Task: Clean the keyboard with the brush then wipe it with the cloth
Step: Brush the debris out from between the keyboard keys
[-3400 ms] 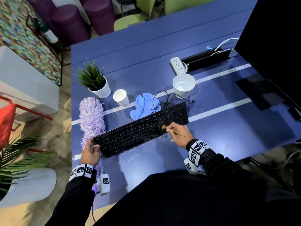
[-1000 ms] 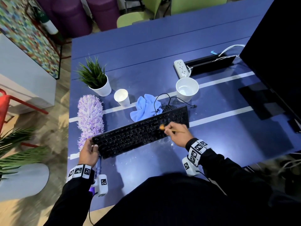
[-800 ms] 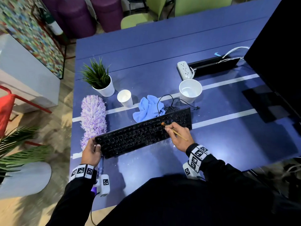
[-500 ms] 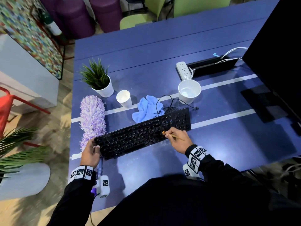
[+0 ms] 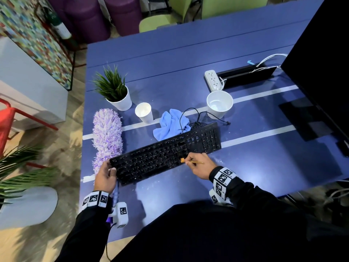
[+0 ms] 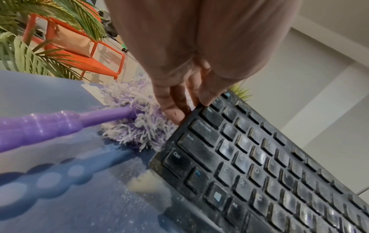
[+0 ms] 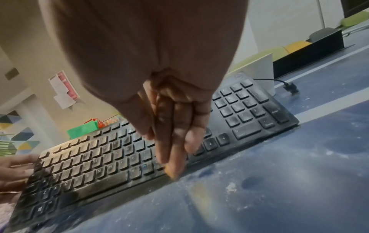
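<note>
Purple duster (image 5: 107,135); potted plant (image 5: 115,93); two seemingly empty white cups (image 5: 219,104).

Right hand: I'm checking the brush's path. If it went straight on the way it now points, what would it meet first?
Probably the keyboard: the right hand aims the brush at its near edge, bristles seemingly touching already.

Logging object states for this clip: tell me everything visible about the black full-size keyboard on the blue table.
The black full-size keyboard is a flat, plastic-looking board with a number pad at its right end and a thin black cable leaving its far edge. Its keys look dusty and smeared. It lies diagonally on the blue table, amid pale specks. The left hand grips its left end; the right hand holds a small orange-tipped brush at its near edge. The purple fluffy duster lies against its left end.
</note>
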Motion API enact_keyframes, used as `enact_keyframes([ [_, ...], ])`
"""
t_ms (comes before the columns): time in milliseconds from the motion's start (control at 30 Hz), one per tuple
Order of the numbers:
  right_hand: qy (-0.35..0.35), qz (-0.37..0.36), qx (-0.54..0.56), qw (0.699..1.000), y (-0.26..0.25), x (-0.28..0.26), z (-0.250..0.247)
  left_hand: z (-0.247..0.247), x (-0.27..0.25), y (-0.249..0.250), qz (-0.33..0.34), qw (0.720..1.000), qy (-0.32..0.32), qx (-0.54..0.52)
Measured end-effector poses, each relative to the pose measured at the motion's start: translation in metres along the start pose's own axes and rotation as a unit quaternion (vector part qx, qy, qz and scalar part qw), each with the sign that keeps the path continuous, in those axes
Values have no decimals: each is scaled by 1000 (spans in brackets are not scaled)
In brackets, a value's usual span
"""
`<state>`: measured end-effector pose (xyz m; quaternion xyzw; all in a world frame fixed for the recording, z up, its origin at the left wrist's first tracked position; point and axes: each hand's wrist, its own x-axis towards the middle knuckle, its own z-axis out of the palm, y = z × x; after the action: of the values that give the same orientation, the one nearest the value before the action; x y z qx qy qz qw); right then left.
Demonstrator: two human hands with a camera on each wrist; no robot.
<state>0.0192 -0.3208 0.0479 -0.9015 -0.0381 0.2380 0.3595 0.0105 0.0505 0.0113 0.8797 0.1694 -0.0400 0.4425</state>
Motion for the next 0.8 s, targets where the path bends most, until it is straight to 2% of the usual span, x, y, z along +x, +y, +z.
enact_keyframes([
  [167,40,-10,22,999,2,-2,-3,-1,-7,19,10,1000,21,2],
  [267,6,-30,24,999,-8,-4,0,0,-6,18,13,1000,15,-10],
  [333,8,-43,34,998,-14,-5,4,-1,-4,15,12,1000,13,-13],
  [467,-22,-21,26,999,-12,-4,8,-3,-11,20,17,1000,11,-4],
  [567,17,-26,34,999,-10,-6,10,-3,-11,18,21,1000,10,-10],
  [800,44,-24,51,997,-15,-5,17,-3,-5,14,7,1000,11,-28],
])
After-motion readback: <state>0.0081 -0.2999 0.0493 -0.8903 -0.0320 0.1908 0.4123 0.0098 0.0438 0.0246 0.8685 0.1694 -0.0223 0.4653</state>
